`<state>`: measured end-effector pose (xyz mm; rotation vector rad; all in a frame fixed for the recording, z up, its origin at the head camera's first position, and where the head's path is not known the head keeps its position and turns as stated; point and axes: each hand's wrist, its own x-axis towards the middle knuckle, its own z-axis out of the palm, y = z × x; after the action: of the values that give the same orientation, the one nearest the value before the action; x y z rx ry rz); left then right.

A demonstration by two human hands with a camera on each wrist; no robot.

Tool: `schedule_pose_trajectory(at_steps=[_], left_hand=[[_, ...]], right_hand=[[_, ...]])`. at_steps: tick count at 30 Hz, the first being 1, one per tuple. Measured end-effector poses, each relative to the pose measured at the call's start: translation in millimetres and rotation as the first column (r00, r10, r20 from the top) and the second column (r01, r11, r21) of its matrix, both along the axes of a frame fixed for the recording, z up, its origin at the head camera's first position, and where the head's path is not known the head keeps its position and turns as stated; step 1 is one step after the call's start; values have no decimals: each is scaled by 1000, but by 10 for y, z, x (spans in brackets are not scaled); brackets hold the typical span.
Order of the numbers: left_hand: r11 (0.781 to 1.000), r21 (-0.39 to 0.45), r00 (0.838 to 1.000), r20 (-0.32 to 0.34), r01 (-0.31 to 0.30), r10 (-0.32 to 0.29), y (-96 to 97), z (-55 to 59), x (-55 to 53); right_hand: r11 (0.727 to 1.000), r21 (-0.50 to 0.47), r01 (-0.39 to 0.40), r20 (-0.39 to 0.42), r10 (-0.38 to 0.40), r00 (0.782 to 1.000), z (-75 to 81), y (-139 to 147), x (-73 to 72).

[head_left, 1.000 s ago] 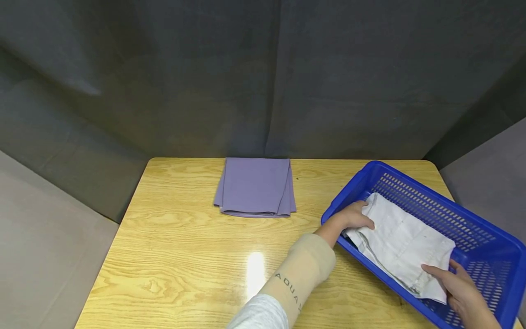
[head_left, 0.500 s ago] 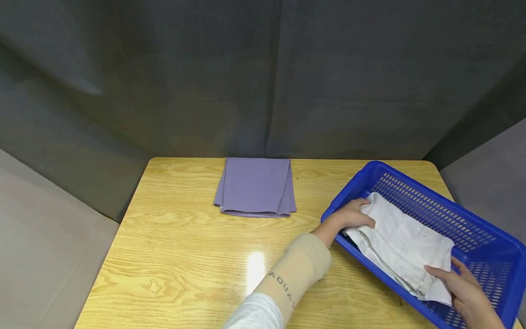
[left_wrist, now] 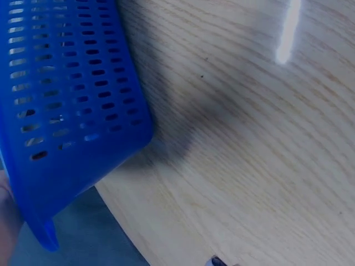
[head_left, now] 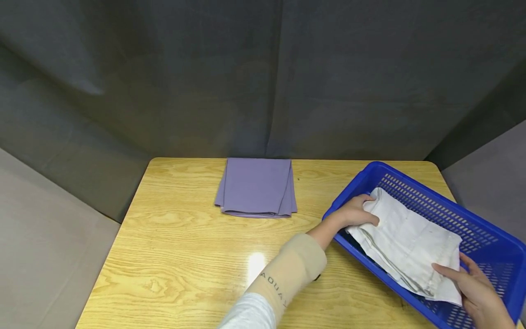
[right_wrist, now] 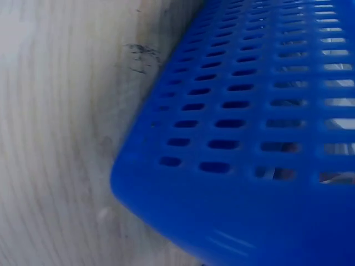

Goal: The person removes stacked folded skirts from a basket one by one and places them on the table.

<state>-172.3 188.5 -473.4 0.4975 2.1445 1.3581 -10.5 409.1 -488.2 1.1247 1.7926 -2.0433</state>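
Observation:
A folded white cloth (head_left: 411, 240) with stitched seams lies across the inside of a blue plastic basket (head_left: 448, 204) at the right of the head view. My left hand (head_left: 356, 213) grips the cloth's left end, thumb on top and fingers at the far side. At the near right end, my right hand (head_left: 478, 290) holds the cloth with the thumb over it and the other fingers partly hidden behind. Both wrist views mostly show the basket's slotted outer wall; a blurred bit of the left hand (left_wrist: 6, 219) appears at the left wrist view's edge.
A folded purple cloth (head_left: 258, 186) lies at the back middle of the wooden table (head_left: 185, 256). The basket stands at an angle on the table's right side. Dark curtains (head_left: 213, 82) hang behind the table, and grey panels (head_left: 45, 246) flank it.
Both hands have shifted slightly to the right with the white cloth between them, and its far left corner sits a little higher. The basket and purple cloth look nearly unmoved.

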Motion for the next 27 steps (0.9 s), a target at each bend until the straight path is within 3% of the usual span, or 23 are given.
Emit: schedule_pose_trajectory(at_steps=[4,8,12,14,19,21,24,27], left_hand=[[1000,19,1000,-11,-4,4,-32,67,0],[1000,26,999,-36,-5,6,-77,110,-20],[999,50,998,-60,-2,5,-138,165,-35],[998,70,997,-71,-4,9,-173,191,-36],[990,142,997,-77,-7,18,-268,245,-26],[985,170,998,-67,-9,21,-312,262,-22],[980,199,997,-62,-21,34,-381,287,-21],[970,241,998,-46,-33,45,-444,303,-19]], right_hand=[[999,36,0,-27,1,1000,47,8,-19],[1000,-7,-15,-151,14,988,115,-22,7],[999,-29,-27,-226,19,974,130,2,-23],[999,-14,-34,-226,30,974,67,76,-56],[998,-38,-49,-327,34,944,-300,382,-114],[998,-41,-52,-358,34,933,-349,415,-132],[998,-27,-54,-353,41,935,-146,246,-145],[999,-18,-45,-350,36,936,206,-51,-135]])
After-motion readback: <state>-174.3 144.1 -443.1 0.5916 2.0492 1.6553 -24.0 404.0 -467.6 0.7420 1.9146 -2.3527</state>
